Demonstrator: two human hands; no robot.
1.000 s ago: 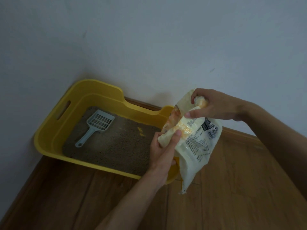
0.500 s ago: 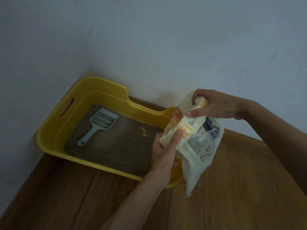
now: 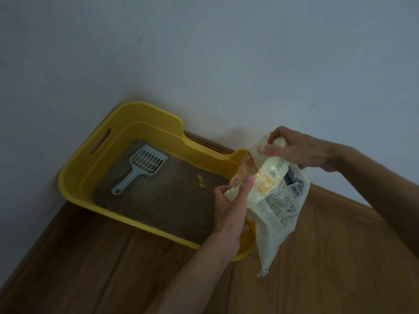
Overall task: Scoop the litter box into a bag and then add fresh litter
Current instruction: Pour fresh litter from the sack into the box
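We see two bare hands and forearms point(image 3: 195, 273), uncovered right to the frame's edges: the left hand point(image 3: 230, 211) at lower centre, the right hand point(image 3: 301, 150) at middle right. We make out a short, plain nail on the right thumb.

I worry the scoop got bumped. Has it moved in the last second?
No. The scoop lies at the same spot in the litter box, near its slotted left wall; only the view shifted.

Head-worn, seemingly close above litter box point(image 3: 73, 177)
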